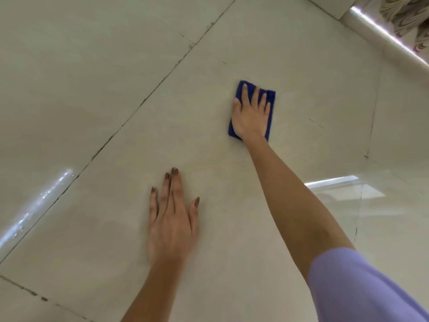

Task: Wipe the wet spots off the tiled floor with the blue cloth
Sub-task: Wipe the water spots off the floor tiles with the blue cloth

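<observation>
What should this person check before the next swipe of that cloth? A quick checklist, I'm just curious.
1. Folded blue cloth flat on the beige tiled floor: ok.
2. Right hand pressing the cloth with straight fingers: ok.
3. Left hand braced flat on the tile, off the cloth: ok.
4. Wetness under the cloth: cannot tell.
5. Glinting droplets at far left wiped: not ok, the cloth lies well away from them.

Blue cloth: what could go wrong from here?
The right hand only presses flat on the blue cloth, so it may bunch or slide free. The left hand braces on glossy tile and could slip. Apparent droplets by the left grout line lie far from the cloth and may be missed.
</observation>
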